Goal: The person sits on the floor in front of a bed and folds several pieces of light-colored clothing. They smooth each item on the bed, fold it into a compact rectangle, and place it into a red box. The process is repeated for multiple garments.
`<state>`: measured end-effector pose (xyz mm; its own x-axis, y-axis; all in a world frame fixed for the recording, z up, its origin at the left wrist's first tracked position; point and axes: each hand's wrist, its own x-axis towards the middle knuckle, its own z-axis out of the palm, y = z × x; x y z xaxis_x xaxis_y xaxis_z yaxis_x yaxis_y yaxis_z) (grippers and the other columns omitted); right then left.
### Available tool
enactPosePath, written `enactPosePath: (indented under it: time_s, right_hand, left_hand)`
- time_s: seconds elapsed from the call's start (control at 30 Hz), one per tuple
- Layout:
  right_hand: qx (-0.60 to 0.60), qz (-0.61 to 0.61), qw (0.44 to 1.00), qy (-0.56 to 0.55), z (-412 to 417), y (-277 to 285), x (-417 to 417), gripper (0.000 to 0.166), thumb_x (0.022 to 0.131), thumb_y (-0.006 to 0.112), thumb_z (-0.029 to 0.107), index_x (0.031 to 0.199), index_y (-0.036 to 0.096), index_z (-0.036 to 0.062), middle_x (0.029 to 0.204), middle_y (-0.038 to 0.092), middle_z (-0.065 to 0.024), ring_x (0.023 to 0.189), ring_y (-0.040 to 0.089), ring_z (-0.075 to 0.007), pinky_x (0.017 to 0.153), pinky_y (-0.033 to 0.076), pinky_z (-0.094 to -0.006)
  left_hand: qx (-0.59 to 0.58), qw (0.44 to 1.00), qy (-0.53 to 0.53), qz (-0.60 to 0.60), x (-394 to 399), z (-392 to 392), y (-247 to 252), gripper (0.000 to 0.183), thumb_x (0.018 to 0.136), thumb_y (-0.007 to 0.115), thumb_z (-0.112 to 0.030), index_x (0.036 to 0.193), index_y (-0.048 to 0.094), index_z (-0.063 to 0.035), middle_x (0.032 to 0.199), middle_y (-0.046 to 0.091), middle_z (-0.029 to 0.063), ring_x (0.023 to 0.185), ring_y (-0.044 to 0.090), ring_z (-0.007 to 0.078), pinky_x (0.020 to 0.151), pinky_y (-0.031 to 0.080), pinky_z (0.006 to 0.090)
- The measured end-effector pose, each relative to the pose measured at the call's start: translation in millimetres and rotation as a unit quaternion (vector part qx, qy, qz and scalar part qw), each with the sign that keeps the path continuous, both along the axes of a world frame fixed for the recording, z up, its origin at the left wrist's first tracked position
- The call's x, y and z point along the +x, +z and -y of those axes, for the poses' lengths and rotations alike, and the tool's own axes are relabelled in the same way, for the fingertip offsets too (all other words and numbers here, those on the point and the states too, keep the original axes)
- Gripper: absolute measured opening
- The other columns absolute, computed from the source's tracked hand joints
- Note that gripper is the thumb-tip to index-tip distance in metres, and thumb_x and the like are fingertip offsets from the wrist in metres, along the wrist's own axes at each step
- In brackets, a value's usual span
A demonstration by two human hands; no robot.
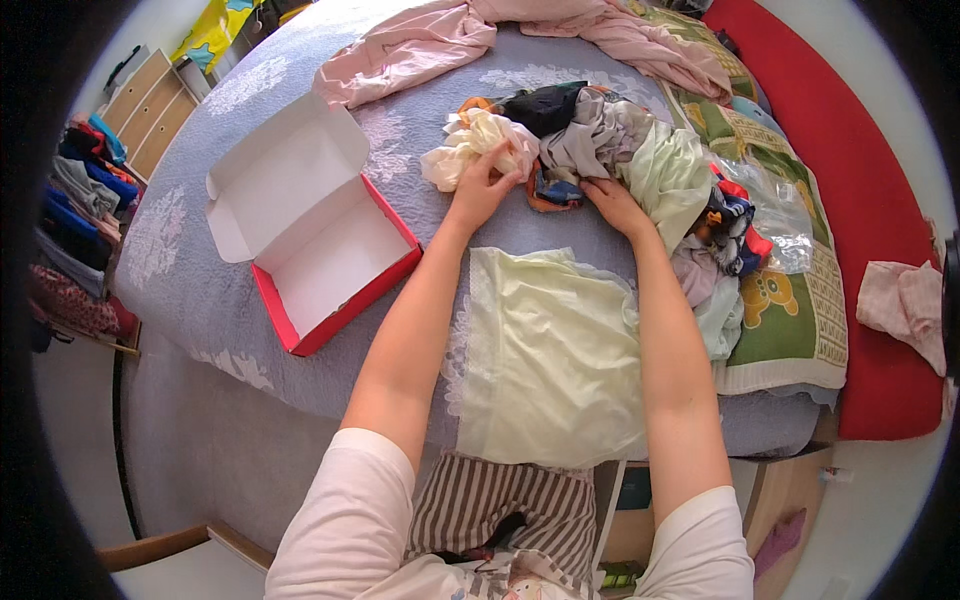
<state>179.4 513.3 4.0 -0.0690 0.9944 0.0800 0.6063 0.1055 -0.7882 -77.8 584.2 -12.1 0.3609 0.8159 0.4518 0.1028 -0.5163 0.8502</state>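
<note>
My left hand (484,191) grips a crumpled cream and pink cloth (480,142) on the bed, its thumb and fingers pressed into the folds. At the lower edge of a grey garment (592,135), my right hand (616,206) reaches into a heap of clothes; its fingertips are partly hidden by fabric. Black cloth (547,109) lies at the back of that heap, and a pale green garment (667,176) drapes beside my right wrist. Between my forearms a pale yellow-green garment with lace edging (551,352) is spread out at the bed's near edge.
Left of my arm stands an open red cardboard box (330,262) with a white inside. A clear plastic bag (780,210) and patterned clothing (731,225) lie at right near a green bear-print pillow (780,337). A pink cloth (420,56) stretches across the back.
</note>
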Motion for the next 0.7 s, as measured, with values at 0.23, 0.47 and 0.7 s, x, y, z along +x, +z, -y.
enactPosePath:
  time_s: [0.23, 0.47, 0.7]
  right_hand:
    - [-0.049, -0.110, 0.992, 0.024, 78.3, 47.6, -5.7, 0.035, 0.095, 0.056, 0.028, 0.123, 0.063, 0.0091, 0.139, 0.050, -0.0087, 0.125, 0.047, -0.0212, 0.104, 0.034, -0.0301]
    - [-0.019, -0.076, 0.996, 0.043, 114.9, 60.6, -33.4, 0.030, 0.086, 0.064, 0.016, 0.113, 0.067, 0.0045, 0.108, 0.065, -0.0075, 0.096, 0.060, -0.0153, 0.083, 0.048, -0.0282]
    - [-0.026, 0.098, 0.993, 0.059, 101.1, 41.7, -59.4, 0.044, 0.072, 0.069, 0.015, 0.115, 0.065, 0.0097, 0.112, 0.055, -0.0079, 0.099, 0.055, -0.0217, 0.087, 0.046, -0.0321]
  left_hand:
    - [-0.056, 0.988, 0.084, 0.116, -32.0, 58.6, 4.4, 0.072, 0.092, 0.061, -0.011, 0.150, 0.018, -0.0090, 0.120, 0.054, 0.0137, 0.099, 0.060, 0.0194, 0.082, 0.051, 0.0292]
    - [0.010, 0.974, 0.150, -0.169, -50.1, 121.9, 22.5, 0.030, 0.080, 0.074, -0.027, 0.093, 0.067, -0.0007, 0.109, 0.059, 0.0138, 0.098, 0.057, 0.0279, 0.084, 0.047, 0.0350]
    - [0.023, 0.987, 0.135, -0.089, -69.2, 124.6, 7.7, 0.024, 0.080, 0.074, -0.021, 0.087, 0.063, -0.0006, 0.086, 0.060, 0.0071, 0.078, 0.057, 0.0170, 0.068, 0.047, 0.0294]
